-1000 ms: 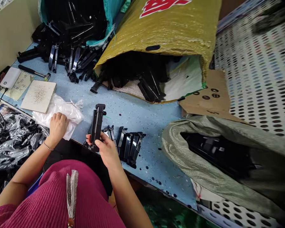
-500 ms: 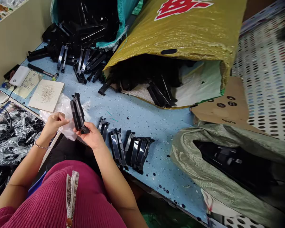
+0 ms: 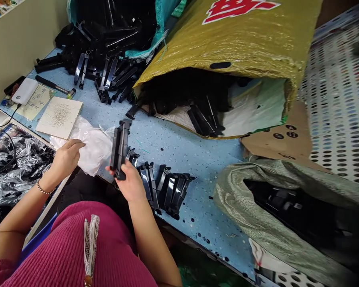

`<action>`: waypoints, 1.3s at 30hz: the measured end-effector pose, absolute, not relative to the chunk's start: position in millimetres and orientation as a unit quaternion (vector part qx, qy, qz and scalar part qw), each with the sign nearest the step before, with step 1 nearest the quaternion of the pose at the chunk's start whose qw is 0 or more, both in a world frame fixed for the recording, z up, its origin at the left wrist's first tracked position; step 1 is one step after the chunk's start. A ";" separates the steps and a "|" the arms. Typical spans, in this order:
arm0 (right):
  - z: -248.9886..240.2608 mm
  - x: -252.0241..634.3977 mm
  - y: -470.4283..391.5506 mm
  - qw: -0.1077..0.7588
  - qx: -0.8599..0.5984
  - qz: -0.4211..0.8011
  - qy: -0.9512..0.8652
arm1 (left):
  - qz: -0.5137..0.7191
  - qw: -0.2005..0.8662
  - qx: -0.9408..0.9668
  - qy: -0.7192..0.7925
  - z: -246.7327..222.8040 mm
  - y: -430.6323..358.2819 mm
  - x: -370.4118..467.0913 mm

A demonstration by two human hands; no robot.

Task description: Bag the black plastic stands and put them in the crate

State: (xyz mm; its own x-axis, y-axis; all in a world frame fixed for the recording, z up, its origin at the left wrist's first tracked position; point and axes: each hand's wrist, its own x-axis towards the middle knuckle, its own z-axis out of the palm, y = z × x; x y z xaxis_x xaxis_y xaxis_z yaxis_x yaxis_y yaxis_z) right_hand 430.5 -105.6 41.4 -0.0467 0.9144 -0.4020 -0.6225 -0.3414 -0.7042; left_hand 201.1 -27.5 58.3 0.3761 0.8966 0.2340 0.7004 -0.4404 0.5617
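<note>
One black part (image 3: 120, 148) gripped in right hand (image 3: 131, 181); left hand (image 3: 65, 158) half-curled by white bag (image 3: 96, 149), any hold not discernible.

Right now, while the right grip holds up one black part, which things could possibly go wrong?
The held black part is gripped only near its lower end, so it might tip out of the right grip. The specks on the square board look loose and could scatter if the nearby left grip bumps it. The row of black parts lies near the table's edge; the right forearm might knock some off.
</note>
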 end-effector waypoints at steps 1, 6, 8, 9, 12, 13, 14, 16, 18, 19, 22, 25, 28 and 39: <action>44.5 429.9 -115.5 0.532 -0.390 0.729 -0.182 | 0.267 0.206 0.799 0.499 57.0 -27.6 203.5; 34.3 421.9 -149.9 0.379 -0.270 0.882 -0.072 | 0.273 0.304 0.773 0.485 46.0 -30.0 206.8; 24.1 420.4 -150.3 0.382 -0.271 0.883 -0.017 | 0.253 0.291 0.784 0.486 42.3 -34.4 203.7; 20.1 420.3 -148.5 0.387 -0.271 0.881 -0.005 | 0.242 0.271 0.793 0.489 41.3 -38.2 202.6; 14.1 419.9 -140.1 0.389 -0.280 0.877 -0.021 | 0.222 0.196 0.832 0.469 41.7 -55.8 205.7; 13.5 419.2 -136.9 0.392 -0.289 0.873 -0.034 | 0.220 0.182 0.850 0.443 42.7 -63.1 208.9; 13.2 417.9 -133.9 0.400 -0.303 0.864 -0.046 | 0.217 0.177 0.870 0.406 43.9 -70.5 212.8; 14.0 414.1 -129.3 0.427 -0.353 0.829 -0.079 | 0.207 0.183 0.906 0.321 46.0 -83.1 220.6; 16.8 409.3 -128.4 0.456 -0.437 0.759 -0.156 | 0.196 0.198 0.924 0.264 47.3 -90.2 226.2; 19.0 407.0 -129.9 0.461 -0.481 0.715 -0.212 | 0.192 0.206 0.927 0.249 47.6 -91.3 227.7; 26.7 402.8 -139.8 0.441 -0.530 0.629 -0.359 | 0.185 0.237 0.927 0.225 50.8 -89.4 226.6; 30.1 405.0 -149.2 0.417 -0.473 0.671 -0.390 | 0.204 0.247 0.919 0.230 64.5 -92.3 216.8; 26.2 408.4 -150.5 0.362 -0.438 0.714 -0.410 | 0.183 0.243 0.909 0.286 85.0 -108.1 197.1; -15.9 401.0 -154.8 0.329 -0.524 0.688 -0.379 | -0.118 0.215 0.538 0.806 -21.7 -177.2 -18.8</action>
State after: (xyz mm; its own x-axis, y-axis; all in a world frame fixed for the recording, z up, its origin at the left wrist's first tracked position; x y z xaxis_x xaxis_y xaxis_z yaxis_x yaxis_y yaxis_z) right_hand 401.0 -154.8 -15.9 -0.2341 0.8502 -0.4715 -0.0553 -0.4958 -0.8667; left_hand -18.8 -177.2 -21.7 -0.3284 0.8171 -0.4739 0.9184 0.3935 0.0421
